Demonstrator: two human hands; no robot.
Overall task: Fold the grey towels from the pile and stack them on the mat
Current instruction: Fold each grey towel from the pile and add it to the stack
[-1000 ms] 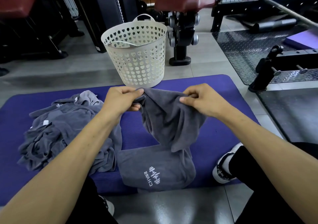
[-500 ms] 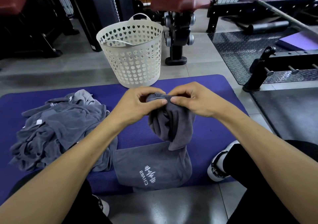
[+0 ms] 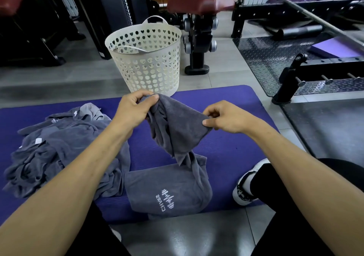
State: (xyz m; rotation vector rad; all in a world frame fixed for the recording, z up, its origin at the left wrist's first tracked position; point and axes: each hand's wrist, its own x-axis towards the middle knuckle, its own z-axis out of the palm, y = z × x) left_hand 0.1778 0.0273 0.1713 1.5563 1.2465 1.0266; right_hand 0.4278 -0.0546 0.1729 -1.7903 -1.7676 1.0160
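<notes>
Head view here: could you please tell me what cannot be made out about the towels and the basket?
- Pile of towels: crumpled and overlapping, so their number cannot be counted.
- Folded stack: how many towels it holds is hidden under its top layer.
- Held towel, pinched by the left hand and right hand: its lower end bunches onto the stack, hiding its outline.
- Basket: its bottom is hidden by the wall.

Both bare forearms reach forward over the mat. Left hand raised higher, fingers and thumb curled, pinching the grey towel at its far corner. Right hand lower, thumb and forefinger pinching the towel's near edge, other fingers curled.
</notes>
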